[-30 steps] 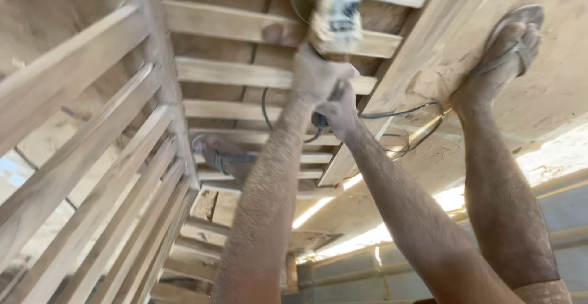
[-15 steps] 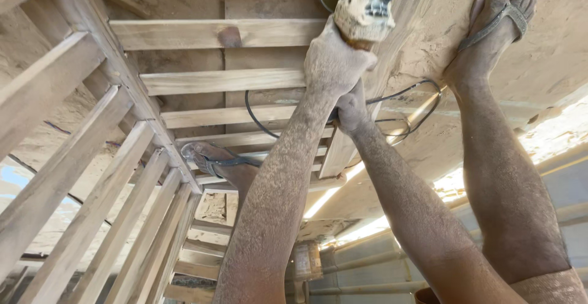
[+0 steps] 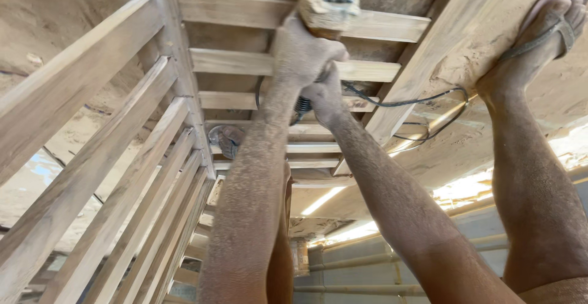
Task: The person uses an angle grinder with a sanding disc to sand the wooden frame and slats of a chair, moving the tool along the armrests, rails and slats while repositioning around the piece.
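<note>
Gripping a dusty power tool point(image 3: 327, 0) with both hands, the person leans right over a slatted wooden frame point(image 3: 288, 65). The left hand point(image 3: 303, 53) is wrapped tight around the tool's body, fingers closed on it, so that grip is clearly clamped. The right hand point(image 3: 324, 98) sits just below and behind the left, touching it, and seems to be closed on the tool's rear handle, though most of that handle is hidden by the hands. The tool itself is up at the top edge of the view, resting on or right at one of the cross slats point(image 3: 257, 10); I can't tell whether its working face actually touches the wood.

A black cord point(image 3: 404, 103) runs off from under the hands to the right, looping over the sawdust point(image 3: 520, 157) on the ground near a long side beam point(image 3: 429, 53). The person's right foot point(image 3: 539, 40) in a sandal is planted in the sawdust beside that beam, well apart from the tool. The other foot point(image 3: 229, 140) shows between the slats, lower down, just left of the forearms. Everything, arms included, is coated in fine dust.
</note>
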